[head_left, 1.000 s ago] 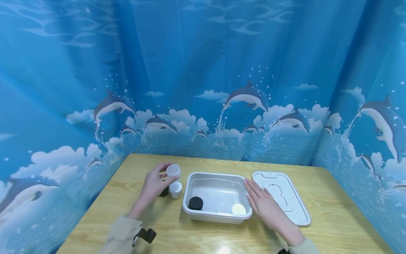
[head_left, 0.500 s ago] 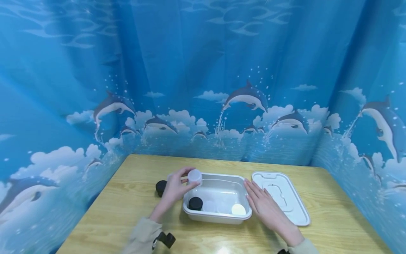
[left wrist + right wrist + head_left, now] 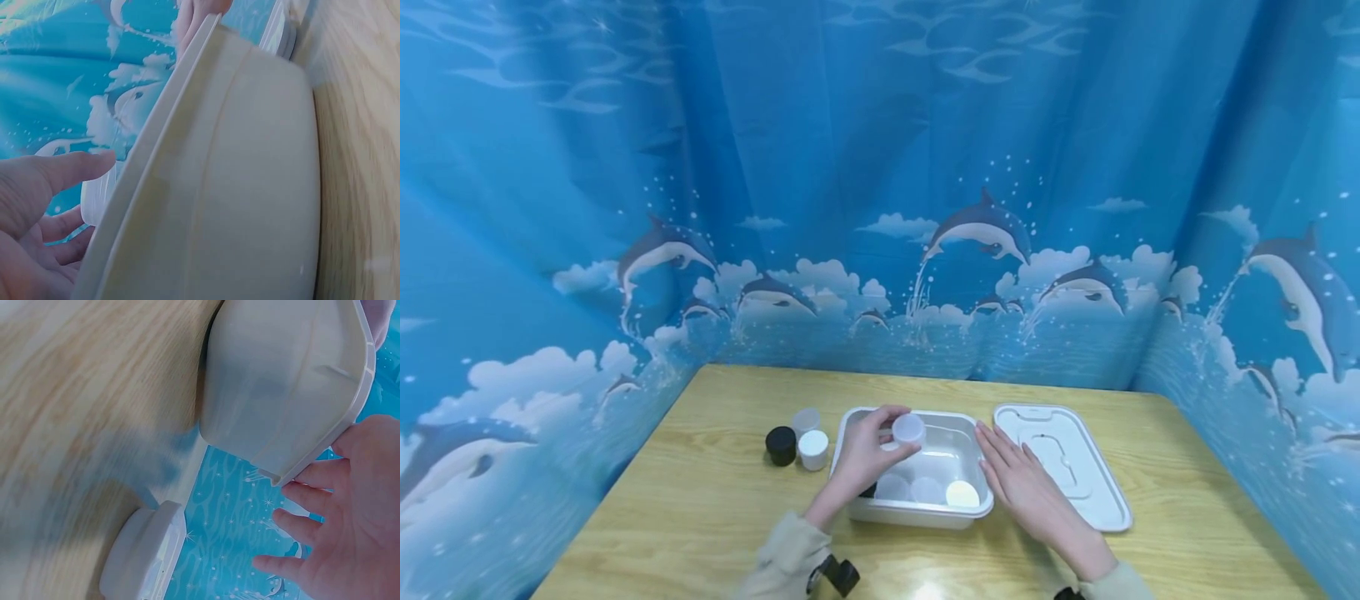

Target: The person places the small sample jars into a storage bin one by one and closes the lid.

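My left hand (image 3: 861, 454) pinches a small translucent round jar (image 3: 909, 428) between thumb and fingers, over the left part of an uncovered white box (image 3: 917, 517). In the left wrist view the jar (image 3: 99, 197) shows just beyond the box rim. Along the front inside the box are a white-topped jar (image 3: 962, 494) at the right, two translucent round jars (image 3: 892, 487) beside it, and a black one (image 3: 868, 491) mostly hidden by my left wrist. Straight-fingered, my right hand (image 3: 1026, 483) rests against the box's right rim; the right wrist view shows its fingertips at that rim.
Left of the box, three more jars stand close together on the wooden table (image 3: 700, 517): a black one (image 3: 781, 446), a white one (image 3: 813, 450) and a translucent one (image 3: 806, 419). The white lid (image 3: 1067, 458) lies at the right, partly behind my right hand. A dolphin-print curtain (image 3: 880, 208) surrounds the table.
My left hand has carried the translucent jar rightward from beside the other jars to over the box, uncovering the three standing at the left. My right hand has stayed in place.
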{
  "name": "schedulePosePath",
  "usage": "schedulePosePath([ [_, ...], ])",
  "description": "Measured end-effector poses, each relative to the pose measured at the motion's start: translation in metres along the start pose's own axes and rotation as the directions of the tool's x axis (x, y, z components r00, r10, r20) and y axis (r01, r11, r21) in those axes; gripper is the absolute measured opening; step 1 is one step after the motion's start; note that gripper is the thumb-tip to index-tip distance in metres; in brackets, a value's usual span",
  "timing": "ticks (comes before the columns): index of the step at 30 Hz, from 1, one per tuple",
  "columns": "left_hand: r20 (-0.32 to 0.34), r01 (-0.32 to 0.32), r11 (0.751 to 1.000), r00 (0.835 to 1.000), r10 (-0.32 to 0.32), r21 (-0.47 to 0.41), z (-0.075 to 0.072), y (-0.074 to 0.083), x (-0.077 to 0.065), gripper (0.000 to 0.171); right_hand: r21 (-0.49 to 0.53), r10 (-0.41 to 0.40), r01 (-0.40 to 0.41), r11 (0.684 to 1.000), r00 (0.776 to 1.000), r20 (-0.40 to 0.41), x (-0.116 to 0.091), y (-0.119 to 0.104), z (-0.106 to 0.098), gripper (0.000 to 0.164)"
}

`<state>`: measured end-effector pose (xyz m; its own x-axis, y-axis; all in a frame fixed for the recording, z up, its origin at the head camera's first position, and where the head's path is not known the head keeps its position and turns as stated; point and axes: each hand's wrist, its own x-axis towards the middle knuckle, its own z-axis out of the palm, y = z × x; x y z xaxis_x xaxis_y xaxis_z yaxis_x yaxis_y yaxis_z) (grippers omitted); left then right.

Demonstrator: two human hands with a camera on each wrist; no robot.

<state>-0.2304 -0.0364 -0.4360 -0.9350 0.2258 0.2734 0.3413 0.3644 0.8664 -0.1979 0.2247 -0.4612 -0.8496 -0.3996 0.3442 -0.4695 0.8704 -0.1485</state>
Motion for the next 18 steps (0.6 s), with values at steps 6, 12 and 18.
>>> schedulePosePath([
  [6, 0.009, -0.031, 0.999, 0.999, 0.031, 0.032, 0.022, 0.006, 0.004, 0.053, -0.011, -0.005, 0.005, 1.0, 1.0, -0.011, -0.001, 0.0, 0.0, 0.051],
  [12, 0.023, -0.08, 0.993, 0.997, 0.079, 0.09, 0.042, 0.008, 0.006, 0.053, -0.018, -0.014, 0.013, 1.0, 1.0, -0.012, -0.001, 0.0, -0.001, 0.052],
  [18, 0.056, -0.047, 0.981, 0.998, 0.038, 0.189, 0.056, 0.009, 0.009, 0.051, -0.032, -0.027, 0.027, 0.999, 1.0, -0.008, -0.001, -0.001, -0.001, 0.051],
])
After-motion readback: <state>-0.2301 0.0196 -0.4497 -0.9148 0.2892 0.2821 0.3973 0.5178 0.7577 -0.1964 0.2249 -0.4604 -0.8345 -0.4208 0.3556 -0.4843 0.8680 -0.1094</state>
